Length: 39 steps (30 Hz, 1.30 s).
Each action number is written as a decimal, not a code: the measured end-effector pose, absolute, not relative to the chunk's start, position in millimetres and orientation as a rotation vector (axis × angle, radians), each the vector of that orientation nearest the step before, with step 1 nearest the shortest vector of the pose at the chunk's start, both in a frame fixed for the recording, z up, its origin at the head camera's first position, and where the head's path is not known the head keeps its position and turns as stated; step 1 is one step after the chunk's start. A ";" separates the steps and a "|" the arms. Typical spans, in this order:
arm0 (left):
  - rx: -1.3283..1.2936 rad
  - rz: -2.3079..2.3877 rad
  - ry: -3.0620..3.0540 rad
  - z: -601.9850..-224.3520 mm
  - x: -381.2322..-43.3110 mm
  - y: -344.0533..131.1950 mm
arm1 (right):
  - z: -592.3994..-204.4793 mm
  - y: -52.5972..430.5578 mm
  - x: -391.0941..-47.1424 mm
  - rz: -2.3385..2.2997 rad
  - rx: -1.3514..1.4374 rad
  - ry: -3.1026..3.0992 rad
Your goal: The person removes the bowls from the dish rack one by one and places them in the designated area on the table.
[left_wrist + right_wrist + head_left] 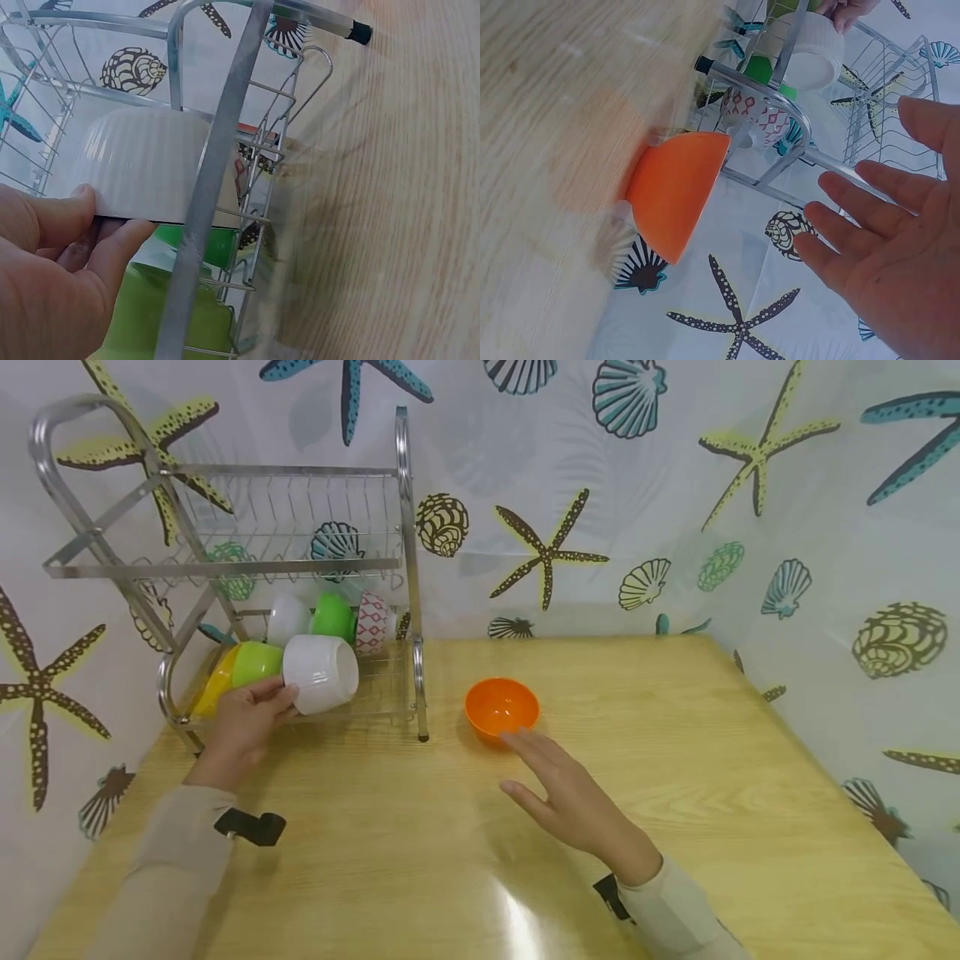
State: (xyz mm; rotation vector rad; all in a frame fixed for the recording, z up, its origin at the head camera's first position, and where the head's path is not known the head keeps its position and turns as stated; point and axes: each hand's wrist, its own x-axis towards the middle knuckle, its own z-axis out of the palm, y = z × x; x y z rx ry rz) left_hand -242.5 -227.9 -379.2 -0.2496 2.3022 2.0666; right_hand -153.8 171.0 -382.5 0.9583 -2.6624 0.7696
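A white ribbed bowl (318, 672) lies tipped on its side at the front of the rack's lower shelf. My left hand (247, 718) pinches its rim, thumb on the outside and fingers inside, as the left wrist view shows. Right beside it on the shelf are a light green bowl (257, 662) and a yellow bowl (217, 681). On the table, an orange bowl (501, 708) stands upright. My right hand (570, 793) hovers near that bowl with fingers extended, holding nothing; its fingertips overlap the bowl's lower edge in the head view.
The two-tier metal dish rack (292, 564) stands at the table's back left. Behind the white bowl sit a green bowl (333, 617), a pink-patterned bowl (373, 622) and another white bowl (287, 618). A patterned curtain (675, 510) borders the wooden table (675, 735).
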 end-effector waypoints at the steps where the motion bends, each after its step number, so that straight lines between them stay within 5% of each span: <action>1: -0.246 2.053 2.315 -377.0 -242.0 -227.3 | -382.0 171.1 -154.0 0.771 0.956 -2.666; 26: 0.143 1.655 2.903 -344.7 -187.2 -201.8 | -385.4 177.5 -151.6 0.830 0.915 -2.711; 39: 0.943 1.202 3.414 -347.3 -169.6 -180.7 | -385.8 176.6 -152.4 0.877 0.915 -2.710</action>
